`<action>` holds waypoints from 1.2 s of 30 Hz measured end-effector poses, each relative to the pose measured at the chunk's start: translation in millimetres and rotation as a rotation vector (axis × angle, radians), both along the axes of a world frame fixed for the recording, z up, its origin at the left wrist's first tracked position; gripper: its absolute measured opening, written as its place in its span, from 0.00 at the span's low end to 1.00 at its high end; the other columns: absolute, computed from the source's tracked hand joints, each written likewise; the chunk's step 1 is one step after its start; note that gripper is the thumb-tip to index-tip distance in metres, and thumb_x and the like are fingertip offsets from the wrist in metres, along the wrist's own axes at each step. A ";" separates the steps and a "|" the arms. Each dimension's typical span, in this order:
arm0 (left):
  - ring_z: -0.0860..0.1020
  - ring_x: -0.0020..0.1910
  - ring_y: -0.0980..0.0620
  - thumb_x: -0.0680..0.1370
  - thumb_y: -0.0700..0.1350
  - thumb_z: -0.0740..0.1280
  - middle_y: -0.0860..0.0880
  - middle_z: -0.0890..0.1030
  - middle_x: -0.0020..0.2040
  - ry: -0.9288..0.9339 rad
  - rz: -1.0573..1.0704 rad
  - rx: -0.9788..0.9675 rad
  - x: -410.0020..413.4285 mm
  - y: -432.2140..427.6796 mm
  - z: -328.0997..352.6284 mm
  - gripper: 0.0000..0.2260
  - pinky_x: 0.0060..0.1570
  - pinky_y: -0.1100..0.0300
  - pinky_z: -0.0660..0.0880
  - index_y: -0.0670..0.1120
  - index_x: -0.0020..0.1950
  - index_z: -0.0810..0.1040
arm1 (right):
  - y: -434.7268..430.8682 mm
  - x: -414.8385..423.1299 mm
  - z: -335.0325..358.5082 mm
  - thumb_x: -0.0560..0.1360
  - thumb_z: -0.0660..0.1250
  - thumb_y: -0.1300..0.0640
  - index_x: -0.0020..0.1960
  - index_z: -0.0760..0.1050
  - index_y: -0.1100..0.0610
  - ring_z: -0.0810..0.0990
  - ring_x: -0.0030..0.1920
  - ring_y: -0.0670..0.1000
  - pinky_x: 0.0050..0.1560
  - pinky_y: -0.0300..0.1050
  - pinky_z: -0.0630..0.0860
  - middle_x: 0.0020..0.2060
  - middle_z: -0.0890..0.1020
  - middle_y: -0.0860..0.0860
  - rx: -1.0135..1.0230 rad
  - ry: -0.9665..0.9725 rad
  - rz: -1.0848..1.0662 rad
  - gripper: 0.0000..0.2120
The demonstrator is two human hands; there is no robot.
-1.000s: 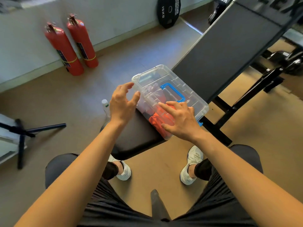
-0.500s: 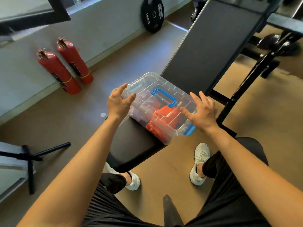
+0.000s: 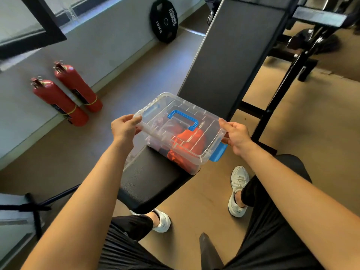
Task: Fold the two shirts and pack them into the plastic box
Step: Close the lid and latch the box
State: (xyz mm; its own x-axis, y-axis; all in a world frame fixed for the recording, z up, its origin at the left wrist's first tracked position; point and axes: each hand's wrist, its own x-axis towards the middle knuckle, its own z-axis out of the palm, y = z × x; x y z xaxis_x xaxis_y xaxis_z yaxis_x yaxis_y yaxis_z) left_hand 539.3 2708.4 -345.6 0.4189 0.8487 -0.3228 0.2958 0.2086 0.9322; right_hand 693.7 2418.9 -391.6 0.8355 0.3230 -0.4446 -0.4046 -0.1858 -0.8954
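Observation:
A clear plastic box [image 3: 196, 114] with its lid on and a blue handle [image 3: 183, 120] rests on the black bench seat [image 3: 152, 182]. An orange shirt [image 3: 188, 141] shows through its wall on the near right side; a pale shirt [image 3: 157, 131] lies beside it on the left. My left hand [image 3: 124, 129] grips the box's left lid edge. My right hand [image 3: 236, 136] grips the right edge, just above a blue latch [image 3: 219, 152].
The bench's inclined backrest [image 3: 231, 55] rises behind the box. Two red fire extinguishers [image 3: 66, 96] lean on the left wall, and a black weight plate [image 3: 164, 21] stands further back. My legs and white shoes [image 3: 238, 190] straddle the bench. A black stand [image 3: 37, 207] is at left.
Both hands went from hovering with spread fingers beside the lid to gripping the box's left and right edges. The camera view shifted upward and back.

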 end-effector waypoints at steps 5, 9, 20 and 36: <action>0.82 0.39 0.52 0.75 0.40 0.76 0.46 0.82 0.44 -0.014 -0.006 -0.112 -2.2 0.5 4.9 0.11 0.41 0.59 0.82 0.40 0.55 0.81 | -4.0 1.2 -6.8 0.78 0.68 0.43 0.57 0.78 0.56 0.87 0.49 0.52 0.46 0.47 0.84 0.49 0.86 0.52 0.031 0.067 -0.044 0.17; 0.77 0.41 0.48 0.74 0.51 0.76 0.47 0.80 0.42 0.225 -0.059 0.102 8.2 17.0 4.2 0.12 0.42 0.56 0.78 0.44 0.48 0.82 | -3.9 5.3 -9.3 0.79 0.68 0.45 0.58 0.78 0.57 0.85 0.53 0.54 0.51 0.50 0.84 0.52 0.85 0.54 0.051 0.118 -0.060 0.16; 0.70 0.74 0.42 0.79 0.61 0.67 0.43 0.68 0.78 0.684 -0.675 0.486 52.8 9.9 23.9 0.34 0.72 0.49 0.67 0.43 0.78 0.65 | -7.2 4.4 -18.8 0.78 0.68 0.42 0.54 0.78 0.53 0.84 0.55 0.56 0.57 0.56 0.82 0.52 0.85 0.54 0.016 0.109 -0.035 0.15; 0.79 0.58 0.44 0.82 0.41 0.66 0.43 0.81 0.61 0.401 -0.424 0.799 41.3 0.8 4.6 0.12 0.48 0.66 0.69 0.43 0.64 0.83 | -14.4 -16.9 -8.2 0.78 0.67 0.40 0.60 0.76 0.52 0.85 0.53 0.54 0.50 0.51 0.84 0.52 0.84 0.53 0.031 0.074 -0.025 0.18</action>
